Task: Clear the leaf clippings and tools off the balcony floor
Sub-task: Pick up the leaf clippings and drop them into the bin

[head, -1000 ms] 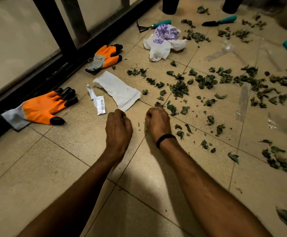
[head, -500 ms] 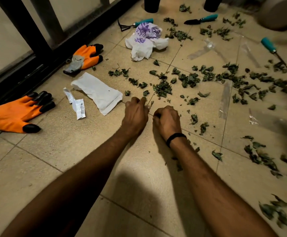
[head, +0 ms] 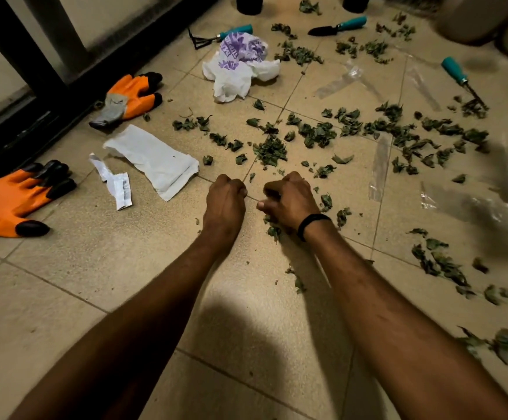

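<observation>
Dried green leaf clippings [head: 316,133] lie scattered over the tiled balcony floor [head: 95,268], densest in the middle and to the right. My left hand [head: 225,201] rests on the floor as a fist, its contents hidden. My right hand [head: 290,201], a black band on its wrist, is curled beside it with clippings [head: 272,230] bunched under its palm. Three teal-handled tools lie at the far side: a small rake [head: 219,36], a trowel [head: 337,25] and a narrow tool [head: 458,77] at the right.
Two orange gloves [head: 131,98] [head: 7,201] lie by the dark railing base [head: 34,116] on the left. A white packet [head: 152,159], a torn strip [head: 116,186], a crumpled white bag [head: 240,65] and clear plastic pieces [head: 379,168] litter the floor. Dark pots [head: 248,4] stand at the back.
Both hands moved forward along the floor toward the central clippings. The left hand reached out to small bits, then curled back into a fist. The right hand now has clippings under it.
</observation>
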The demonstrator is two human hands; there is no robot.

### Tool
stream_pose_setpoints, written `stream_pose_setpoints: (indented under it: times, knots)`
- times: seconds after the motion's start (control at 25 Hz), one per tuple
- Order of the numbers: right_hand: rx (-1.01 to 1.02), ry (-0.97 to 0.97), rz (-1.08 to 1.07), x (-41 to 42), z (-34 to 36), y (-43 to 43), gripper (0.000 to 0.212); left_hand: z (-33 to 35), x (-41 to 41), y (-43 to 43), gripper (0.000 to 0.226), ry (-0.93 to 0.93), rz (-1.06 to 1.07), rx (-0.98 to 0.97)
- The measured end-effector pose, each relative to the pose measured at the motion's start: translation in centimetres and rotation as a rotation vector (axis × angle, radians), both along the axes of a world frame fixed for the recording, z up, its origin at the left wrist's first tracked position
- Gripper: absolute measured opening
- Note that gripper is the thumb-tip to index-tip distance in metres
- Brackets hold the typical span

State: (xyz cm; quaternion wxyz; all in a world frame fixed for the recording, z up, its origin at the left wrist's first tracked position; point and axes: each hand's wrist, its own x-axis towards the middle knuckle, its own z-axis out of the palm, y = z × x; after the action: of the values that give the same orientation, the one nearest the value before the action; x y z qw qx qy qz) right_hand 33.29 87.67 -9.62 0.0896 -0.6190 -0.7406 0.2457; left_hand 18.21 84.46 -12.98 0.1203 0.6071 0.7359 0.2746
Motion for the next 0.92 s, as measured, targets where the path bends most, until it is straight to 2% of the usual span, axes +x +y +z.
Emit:
stream_pose_setpoints:
  times: [0.12,0.28,0.4,0.56,0.64,0.8,0.92]
  knots:
    - [0.145,-0.026,-0.027,-0.7,0.5,-0.7,0.016,0.0,0.2,-1.9,0.019,-0.087,0.023,-0.001]
    - [0.033,0.229,-0.321,1.5,1.9,-1.8,0.009,0.3,1.3,-4.4,0.022,-0.152,-0.031,-0.014]
    - [0.041,0.264,-0.458,5.6,2.2,-3.3,0.009,0.9,3.1,-6.2,0.033,-0.12,-0.162,-0.044]
    - [-0.08,0.128,-0.278,7.6,1.6,-4.8,0.032,1.5,5.1,-7.1,0.04,0.013,-0.297,-0.126]
    - [-0.074,0.119,-0.163,6.9,1.2,-5.5,0.037,1.3,5.4,-7.4,0.037,0.081,-0.307,-0.128]
    - [0.069,0.019,-0.007,4.1,0.3,-7.2,0.019,0.1,5.6,-8.6,0.02,0.061,-0.215,-0.022]
    - [0.153,-0.004,-0.026,3.4,0.2,-7.6,0.017,0.3,5.6,-8.4,0.02,-0.063,-0.123,0.016]
